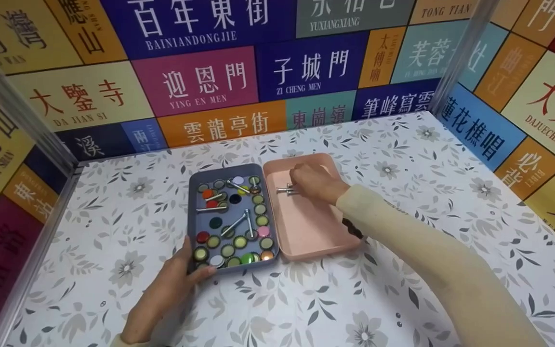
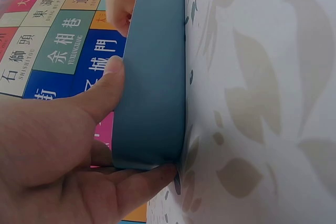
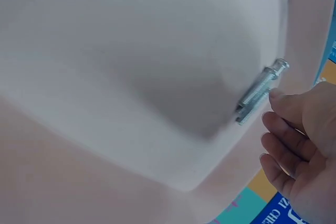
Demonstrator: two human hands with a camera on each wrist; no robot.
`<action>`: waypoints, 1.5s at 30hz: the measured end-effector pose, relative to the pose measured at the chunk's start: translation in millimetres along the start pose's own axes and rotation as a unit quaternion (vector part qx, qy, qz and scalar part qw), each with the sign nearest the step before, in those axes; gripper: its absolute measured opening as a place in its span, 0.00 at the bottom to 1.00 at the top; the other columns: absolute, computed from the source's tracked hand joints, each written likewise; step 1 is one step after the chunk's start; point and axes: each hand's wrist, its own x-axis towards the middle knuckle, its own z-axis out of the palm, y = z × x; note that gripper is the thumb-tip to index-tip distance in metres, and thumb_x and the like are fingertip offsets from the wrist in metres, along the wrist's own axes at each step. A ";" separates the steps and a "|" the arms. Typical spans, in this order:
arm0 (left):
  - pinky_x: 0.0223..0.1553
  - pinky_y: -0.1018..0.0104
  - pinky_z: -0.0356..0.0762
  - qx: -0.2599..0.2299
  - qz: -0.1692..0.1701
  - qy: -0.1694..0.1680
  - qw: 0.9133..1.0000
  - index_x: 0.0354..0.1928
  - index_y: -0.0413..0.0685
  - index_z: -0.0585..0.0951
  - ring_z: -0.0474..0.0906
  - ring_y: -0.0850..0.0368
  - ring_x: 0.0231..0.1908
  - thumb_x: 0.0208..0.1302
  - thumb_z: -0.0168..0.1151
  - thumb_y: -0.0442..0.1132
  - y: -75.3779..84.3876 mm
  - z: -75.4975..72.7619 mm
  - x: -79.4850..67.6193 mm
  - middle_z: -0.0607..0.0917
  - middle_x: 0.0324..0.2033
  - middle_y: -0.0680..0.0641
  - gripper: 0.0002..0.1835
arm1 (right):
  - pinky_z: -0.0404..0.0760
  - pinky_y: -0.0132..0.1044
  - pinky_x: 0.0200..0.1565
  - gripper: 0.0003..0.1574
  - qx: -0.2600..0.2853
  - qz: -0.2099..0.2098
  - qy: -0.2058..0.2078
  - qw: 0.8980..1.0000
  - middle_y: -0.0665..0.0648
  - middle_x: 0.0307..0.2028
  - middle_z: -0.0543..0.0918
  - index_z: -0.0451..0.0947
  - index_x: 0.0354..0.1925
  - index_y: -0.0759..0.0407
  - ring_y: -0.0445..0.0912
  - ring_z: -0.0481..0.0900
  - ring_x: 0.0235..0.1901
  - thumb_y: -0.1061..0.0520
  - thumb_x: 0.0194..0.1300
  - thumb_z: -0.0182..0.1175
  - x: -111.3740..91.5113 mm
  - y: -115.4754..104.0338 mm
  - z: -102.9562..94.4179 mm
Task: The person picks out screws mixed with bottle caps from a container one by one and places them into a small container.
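My left hand (image 1: 169, 279) grips the near left corner of a blue-grey tray (image 1: 205, 221). In the left wrist view its thumb presses the rim while the fingers lie along the outer wall (image 2: 149, 87). Inside that tray, many bottle caps (image 1: 228, 250) in several colours are mixed with silver bolts (image 1: 234, 224). My right hand (image 1: 318, 180) is over the far part of a pink tray (image 1: 306, 226), partly hiding a few bolts (image 1: 284, 190) there. From the right wrist, its fingers look loose and apart, with the thumb tip right at the bolts (image 3: 257, 95) lying along the tray's edge.
Both trays stand side by side on a white tabletop (image 1: 128, 212) with a grey leaf pattern. Panels with coloured Chinese lettering (image 1: 195, 79) close off the back and both sides. A dark band (image 1: 352, 228) circles the right wrist.
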 end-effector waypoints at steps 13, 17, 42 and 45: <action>0.77 0.43 0.50 -0.004 0.016 0.007 1.000 0.80 0.44 0.37 0.59 0.40 0.75 0.66 0.67 0.49 -0.9 0.8 -0.9 0.64 0.74 0.36 0.56 | 0.78 0.39 0.32 0.08 0.013 -0.054 0.032 0.998 0.58 0.35 0.84 0.82 0.36 0.61 0.50 0.78 0.33 0.68 0.62 0.57 1.5 -15.5 3.9; 0.78 0.43 0.49 -0.003 0.010 0.003 1.000 0.80 0.43 0.38 0.57 0.41 0.76 0.65 0.67 0.50 -0.8 0.6 0.1 0.63 0.75 0.37 0.56 | 0.78 0.39 0.37 0.08 0.046 -0.046 0.036 0.997 0.58 0.34 0.85 0.84 0.37 0.61 0.48 0.76 0.34 0.65 0.66 0.58 3.7 -25.2 4.0; 0.77 0.43 0.51 -0.006 0.012 0.002 1.000 0.80 0.45 0.39 0.60 0.41 0.75 0.65 0.68 0.51 -1.3 -0.2 0.2 0.64 0.75 0.38 0.56 | 0.81 0.48 0.51 0.08 0.146 0.020 0.069 0.987 0.58 0.40 0.86 0.88 0.39 0.60 0.53 0.80 0.45 0.59 0.63 0.64 -6.3 -72.4 16.5; 0.76 0.42 0.53 -0.002 0.017 0.004 1.000 0.80 0.42 0.39 0.60 0.40 0.75 0.65 0.67 0.50 -1.1 -0.5 -0.4 0.65 0.74 0.36 0.56 | 0.80 0.47 0.49 0.07 0.155 0.021 0.070 0.985 0.58 0.39 0.86 0.88 0.38 0.60 0.52 0.79 0.44 0.59 0.63 0.65 -8.8 -76.1 18.2</action>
